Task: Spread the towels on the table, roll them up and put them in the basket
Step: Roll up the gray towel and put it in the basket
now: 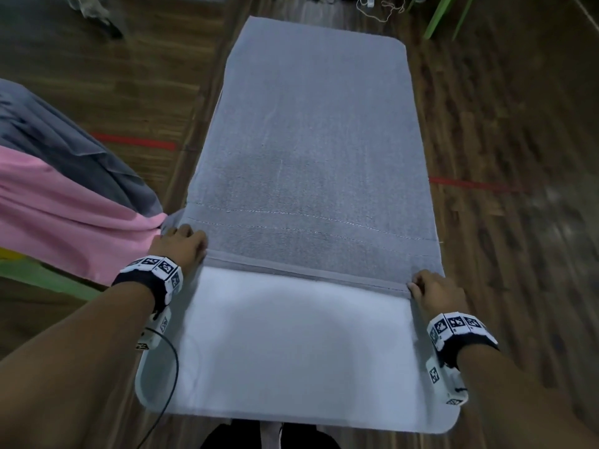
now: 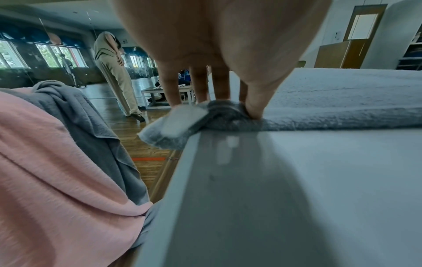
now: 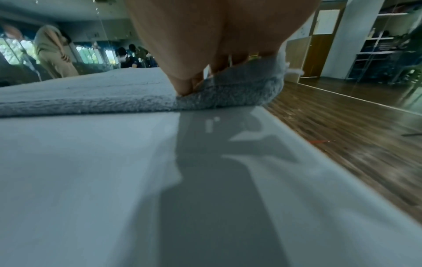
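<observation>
Pink towel (image 1: 68, 222) and dark grey towel (image 1: 64, 134) heaped far left, off the table (image 1: 291, 351). Left hand (image 1: 181, 247) pinching near left corner of grey towel (image 1: 311, 150), spread flat lengthwise along the white top. Right hand (image 1: 436, 293) pinching near right corner, hem slightly lifted.

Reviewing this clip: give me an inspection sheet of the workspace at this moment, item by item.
Surface: white table, near part bare.
Job's things: grey towel spread flat along the table; no basket in view.
Clutter: pink towel and dark grey towel heaped at the left.
Grippers: left hand and right hand each pinch a near corner of the grey towel.
Cables: black cable from the left wrist.
Surroundings: wooden floor, red tape.
</observation>
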